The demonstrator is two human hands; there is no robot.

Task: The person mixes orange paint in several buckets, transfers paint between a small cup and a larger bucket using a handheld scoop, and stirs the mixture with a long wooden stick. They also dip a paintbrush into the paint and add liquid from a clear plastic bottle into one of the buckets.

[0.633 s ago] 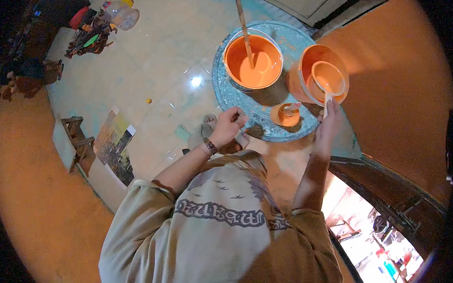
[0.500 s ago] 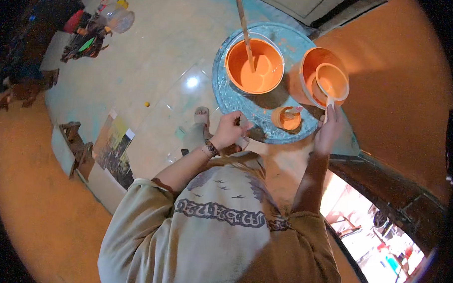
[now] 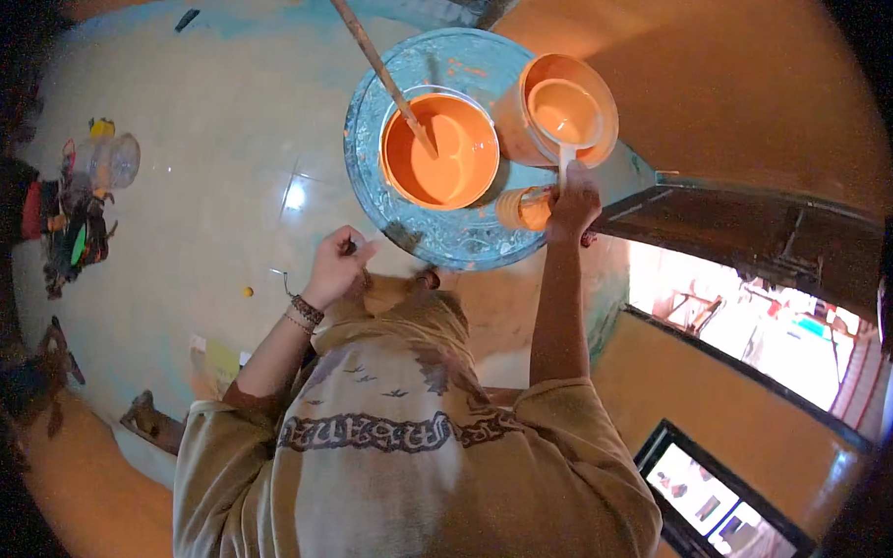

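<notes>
Dipper held by its pale handle at the mouth of the tall bucket, right hand closed around the grip.
The dipper [image 3: 565,111], orange inside, sits over the opening of the tall bucket [image 3: 515,134]; whether it touches the wall I cannot tell. It looks like light, stiff plastic, probably cup-heavy with any paint in it and slick where wet, so the dry handle end, where the right hand [image 3: 575,205] grasps it, seems the best hold. Just beside that hand is a small orange cup [image 3: 513,212]; farther left, a paint bucket [image 3: 400,135] carries a leaning stick [image 3: 375,65]. All stand on a blue round table [image 3: 467,245]. The left hand [image 3: 337,263] hangs near its edge, fingers half curled; I cannot tell whether they pinch anything.
</notes>
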